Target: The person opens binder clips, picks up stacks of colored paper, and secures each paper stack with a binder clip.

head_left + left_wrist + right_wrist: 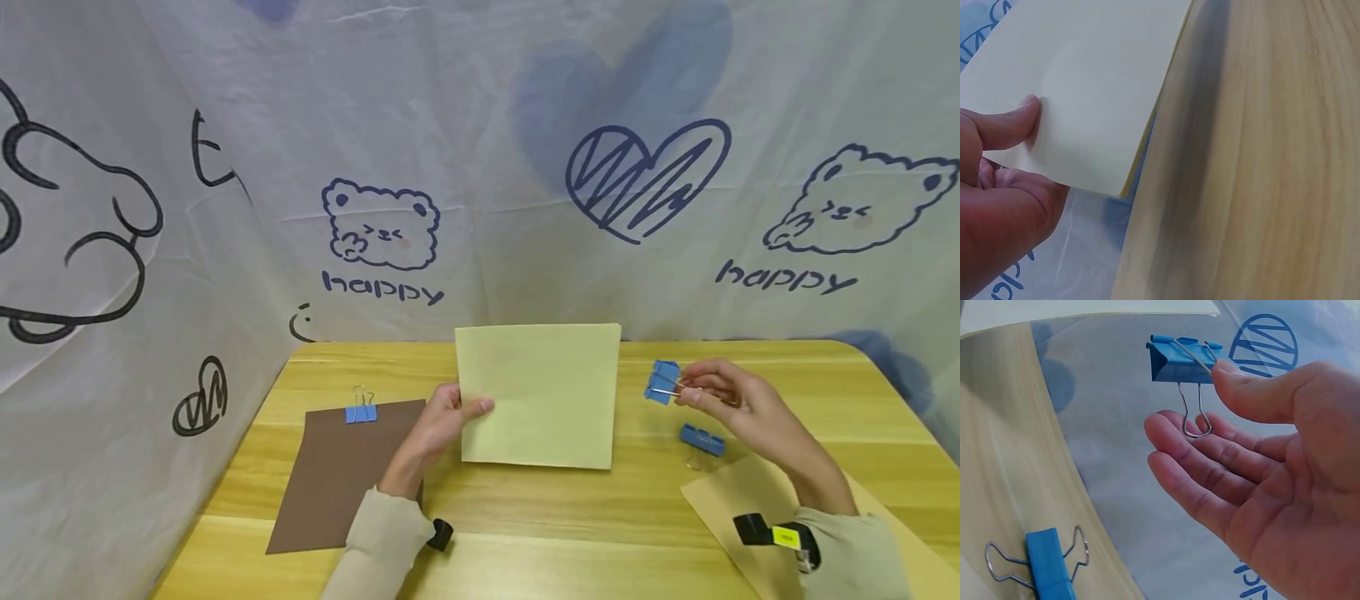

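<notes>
My left hand (pixel 447 419) grips the left edge of a stack of pale yellow paper (pixel 540 396), its thumb lying across the front face. The stack is held upright above the table; in the left wrist view its edge shows more than one layer. To the right of it, my right hand (pixel 738 404) holds a blue binder clip (pixel 663 382) by its wire handles. In the right wrist view the thumb is on one handle, and the other handle hangs down at the fingers. A second blue binder clip (pixel 702 440) lies on the table below this hand.
Brown paper (pixel 345 483) with a blue binder clip (pixel 361 413) on its top edge lies at the left of the wooden table (pixel 555 550). Tan paper (pixel 720 500) lies at the right, partly under my right forearm. A printed white cloth (pixel 480 167) hangs behind the table.
</notes>
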`<state>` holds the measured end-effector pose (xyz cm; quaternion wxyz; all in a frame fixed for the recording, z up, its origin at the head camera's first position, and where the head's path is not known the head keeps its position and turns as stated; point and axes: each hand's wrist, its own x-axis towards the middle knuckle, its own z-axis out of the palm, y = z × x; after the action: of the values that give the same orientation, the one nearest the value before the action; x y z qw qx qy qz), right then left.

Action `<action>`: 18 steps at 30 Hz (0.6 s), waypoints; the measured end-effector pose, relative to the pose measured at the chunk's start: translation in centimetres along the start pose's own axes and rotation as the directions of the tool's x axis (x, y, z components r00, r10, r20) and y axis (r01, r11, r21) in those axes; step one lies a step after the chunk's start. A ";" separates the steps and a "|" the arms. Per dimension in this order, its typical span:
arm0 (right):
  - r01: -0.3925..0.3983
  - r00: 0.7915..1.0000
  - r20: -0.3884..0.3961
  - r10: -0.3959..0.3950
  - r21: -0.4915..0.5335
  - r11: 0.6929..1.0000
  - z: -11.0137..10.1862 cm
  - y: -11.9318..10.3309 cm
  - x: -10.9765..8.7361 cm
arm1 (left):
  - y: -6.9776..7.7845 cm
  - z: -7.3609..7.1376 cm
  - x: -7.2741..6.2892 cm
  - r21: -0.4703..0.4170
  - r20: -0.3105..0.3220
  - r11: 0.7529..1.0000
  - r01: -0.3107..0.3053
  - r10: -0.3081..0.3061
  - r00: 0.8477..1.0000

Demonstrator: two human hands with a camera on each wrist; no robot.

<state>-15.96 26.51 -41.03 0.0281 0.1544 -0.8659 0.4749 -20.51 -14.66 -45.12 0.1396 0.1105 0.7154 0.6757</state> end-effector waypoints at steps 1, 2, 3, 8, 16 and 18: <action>0.003 1.000 0.008 -0.003 0.001 1.000 0.1 0.1 0.0 | 0.0 0.0 0.0 0.002 0.002 1.000 -0.002 0.002 1.000; 0.004 1.000 0.015 -0.004 0.005 1.000 0.2 0.1 0.1 | 0.1 0.0 -0.1 0.003 0.001 1.000 -0.001 0.001 1.000; 0.010 1.000 0.020 -0.010 0.003 1.000 0.3 0.1 0.1 | 0.1 0.0 -0.1 0.005 0.002 1.000 -0.003 0.003 1.000; 0.030 0.999 0.036 -0.029 -0.003 1.000 0.8 0.2 0.3 | 0.1 0.0 -0.1 0.005 0.010 1.000 -0.006 0.006 1.000; 0.011 0.999 0.047 -0.010 -0.014 1.000 1.3 0.1 0.4 | 0.1 0.1 -0.1 0.010 0.029 1.000 -0.005 0.005 1.000; -0.002 0.999 0.046 0.003 -0.024 1.000 1.4 0.1 0.4 | 0.0 0.1 0.0 0.018 0.033 1.000 -0.008 0.008 0.999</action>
<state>-16.25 25.24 -41.78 0.0092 0.1641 -0.8721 0.4609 -20.44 -14.60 -45.09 0.1477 0.1259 0.7187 0.6676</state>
